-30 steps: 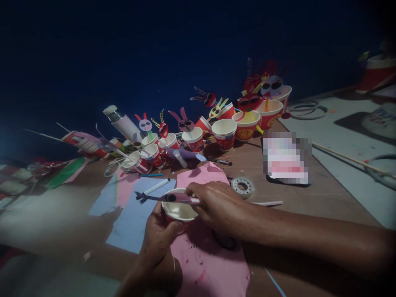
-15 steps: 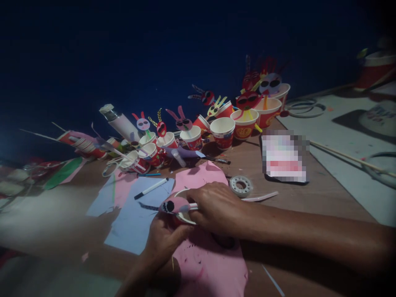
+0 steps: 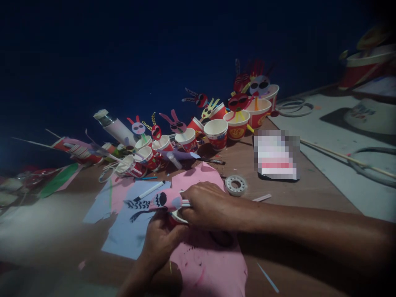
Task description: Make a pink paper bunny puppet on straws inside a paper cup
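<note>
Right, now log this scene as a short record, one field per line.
left hand: holds a red-and-white paper cup
right hand: holds a pink paper figure by its pale stem, over the cup
figure details: black eye shape, dark-patterned strips
under the hands: pink sheet
left of the pink sheet: blue paper, white marker on it
beyond the right hand: tape roll
behind: cups, several with paper faces
unclear: stem's lower end, hidden by right hand
</note>
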The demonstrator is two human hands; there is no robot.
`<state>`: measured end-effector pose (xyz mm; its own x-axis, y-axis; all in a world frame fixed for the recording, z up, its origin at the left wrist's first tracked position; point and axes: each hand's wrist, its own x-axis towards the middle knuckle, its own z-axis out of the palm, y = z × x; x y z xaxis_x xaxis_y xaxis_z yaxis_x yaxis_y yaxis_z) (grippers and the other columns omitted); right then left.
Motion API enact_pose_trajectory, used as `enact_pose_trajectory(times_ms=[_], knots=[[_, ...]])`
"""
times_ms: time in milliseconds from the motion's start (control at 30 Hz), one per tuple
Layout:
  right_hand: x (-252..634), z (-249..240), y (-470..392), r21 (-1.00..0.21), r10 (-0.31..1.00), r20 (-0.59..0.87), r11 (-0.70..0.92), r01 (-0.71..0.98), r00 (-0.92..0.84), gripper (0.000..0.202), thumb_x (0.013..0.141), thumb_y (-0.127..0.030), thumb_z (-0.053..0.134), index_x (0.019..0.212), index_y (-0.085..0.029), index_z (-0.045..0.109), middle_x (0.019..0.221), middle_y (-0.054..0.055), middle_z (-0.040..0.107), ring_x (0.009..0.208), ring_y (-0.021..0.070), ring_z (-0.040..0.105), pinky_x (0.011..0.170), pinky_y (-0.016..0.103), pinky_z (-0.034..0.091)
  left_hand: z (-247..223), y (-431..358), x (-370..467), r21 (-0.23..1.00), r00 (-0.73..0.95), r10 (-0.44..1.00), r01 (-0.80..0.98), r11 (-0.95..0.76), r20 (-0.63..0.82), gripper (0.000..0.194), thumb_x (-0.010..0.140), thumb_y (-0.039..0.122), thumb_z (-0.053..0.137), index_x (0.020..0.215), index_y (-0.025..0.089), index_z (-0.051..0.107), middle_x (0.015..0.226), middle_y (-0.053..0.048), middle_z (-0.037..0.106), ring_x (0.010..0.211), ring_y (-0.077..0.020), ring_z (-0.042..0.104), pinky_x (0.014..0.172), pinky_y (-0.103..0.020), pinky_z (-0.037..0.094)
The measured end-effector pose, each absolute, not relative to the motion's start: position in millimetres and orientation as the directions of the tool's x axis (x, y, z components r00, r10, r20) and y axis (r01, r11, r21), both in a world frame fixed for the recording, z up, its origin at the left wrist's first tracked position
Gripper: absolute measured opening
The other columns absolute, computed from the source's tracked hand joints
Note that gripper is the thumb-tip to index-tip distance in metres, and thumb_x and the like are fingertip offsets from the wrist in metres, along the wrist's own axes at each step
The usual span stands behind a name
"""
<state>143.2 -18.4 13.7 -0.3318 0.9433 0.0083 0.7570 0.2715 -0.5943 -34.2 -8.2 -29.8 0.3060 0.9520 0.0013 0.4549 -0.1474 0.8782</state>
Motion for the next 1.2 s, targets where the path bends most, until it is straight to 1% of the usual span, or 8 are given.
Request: enact_pose_trajectory(times_ms=[100, 233, 333, 567, 700, 800, 1000, 1200], knots=[[143.7, 13.4, -18.0, -0.593, 0.949, 0.002, 0.255, 0.763, -0.316, 0.024, 0.072, -0.029, 0.046, 0.074, -0.015, 0.066, 0.069, 0.01, 0.068, 0.059, 0.0199, 0.06, 0.044, 0.024, 0.027, -31.9, -9.6, -31.2, 0.907, 0.299, 0.954, 0.404, -0.116, -0.011, 0.021, 0.059, 0.015, 0.061, 0.079, 0.014, 0.053, 0.077, -0.002, 0.065, 0.071, -0.0176, 0.061, 0.062, -0.026, 0.05], [144.2, 11.0, -17.1, -0.632, 0.949, 0.015, 0.252, 0.733, -0.314, 0.03, 0.075, -0.035, 0.042, 0.073, -0.016, 0.065, 0.07, 0.008, 0.067, 0.06, 0.018, 0.058, 0.046, 0.024, 0.029, -37.4, -11.1, -30.0, 0.942, 0.279, 0.96, 0.32, -0.104, 0.011, 0.035, 0.061, 0.019, 0.061, 0.094, 0.015, 0.051, 0.089, -0.005, 0.065, 0.082, -0.0195, 0.062, 0.071, -0.029, 0.05], [143.7, 9.2, -17.0, -0.64, 0.954, 0.017, 0.241, 0.73, -0.3, 0.029, 0.075, -0.035, 0.043, 0.071, -0.015, 0.065, 0.068, 0.008, 0.067, 0.058, 0.0178, 0.058, 0.046, 0.024, 0.028, -38.5, -12.9, -30.0, 0.933, 0.273, 0.962, 0.341, -0.116, 0.019, 0.037, 0.063, 0.02, 0.062, 0.097, 0.016, 0.05, 0.089, -0.005, 0.064, 0.083, -0.0201, 0.061, 0.072, -0.03, 0.05], [141.3, 6.7, -18.5, -0.65, 0.962, 0.041, 0.231, 0.724, -0.269, 0.027, 0.074, -0.03, 0.043, 0.069, -0.015, 0.065, 0.069, 0.008, 0.067, 0.058, 0.016, 0.056, 0.047, 0.024, 0.027, -30.9, -14.3, -26.8, 0.808, 0.309, 0.941, 0.515, -0.287, 0.138, 0.035, 0.065, 0.018, 0.057, 0.1, 0.017, 0.054, 0.092, -0.004, 0.063, 0.086, -0.0194, 0.058, 0.075, -0.028, 0.047], [141.1, 5.2, -19.0, -0.671, 0.96, 0.073, 0.249, 0.699, -0.271, 0.025, 0.073, -0.029, 0.044, 0.068, -0.016, 0.064, 0.066, 0.005, 0.066, 0.057, 0.014, 0.053, 0.049, 0.023, 0.027, -28.3, -14.1, -27.9, 0.714, 0.342, 0.917, 0.589, -0.378, 0.203, 0.03, 0.065, 0.019, 0.057, 0.096, 0.017, 0.056, 0.081, -0.003, 0.061, 0.079, -0.0187, 0.057, 0.075, -0.028, 0.046], [140.9, 3.3, -19.4, -0.687, 0.957, 0.102, 0.265, 0.677, -0.27, 0.022, 0.073, -0.027, 0.044, 0.068, -0.017, 0.063, 0.065, 0.004, 0.065, 0.054, 0.0127, 0.051, 0.049, 0.023, 0.027, -28.0, -14.6, -29.2, 0.684, 0.365, 0.91, 0.614, -0.394, 0.197, 0.03, 0.067, 0.017, 0.056, 0.097, 0.017, 0.056, 0.081, -0.003, 0.06, 0.082, -0.0197, 0.057, 0.077, -0.029, 0.045], [139.4, -1.7, -19.0, -0.706, 0.958, 0.141, 0.273, 0.654, -0.248, 0.019, 0.069, -0.024, 0.045, 0.063, -0.016, 0.061, 0.06, 0.003, 0.063, 0.05, 0.0113, 0.044, 0.046, 0.022, 0.024, -33.7, -13.8, -32.0, 0.651, 0.402, 0.893, 0.626, -0.43, 0.203, 0.042, 0.071, 0.02, 0.055, 0.113, 0.018, 0.049, 0.097, -0.006, 0.059, 0.087, -0.0204, 0.055, 0.08, -0.031, 0.043], [137.9, -4.5, -17.2, -0.744, 0.964, 0.145, 0.255, 0.618, -0.222, 0.017, 0.068, -0.023, 0.044, 0.06, -0.016, 0.058, 0.055, 0.0, 0.058, 0.047, 0.0099, 0.04, 0.045, 0.022, 0.022, -36.4, -13.1, -32.0, 0.607, 0.463, 0.858, 0.624, -0.492, 0.221, 0.038, 0.072, 0.019, 0.053, 0.109, 0.016, 0.048, 0.094, -0.007, 0.059, 0.088, -0.021, 0.055, 0.078, -0.032, 0.044]])
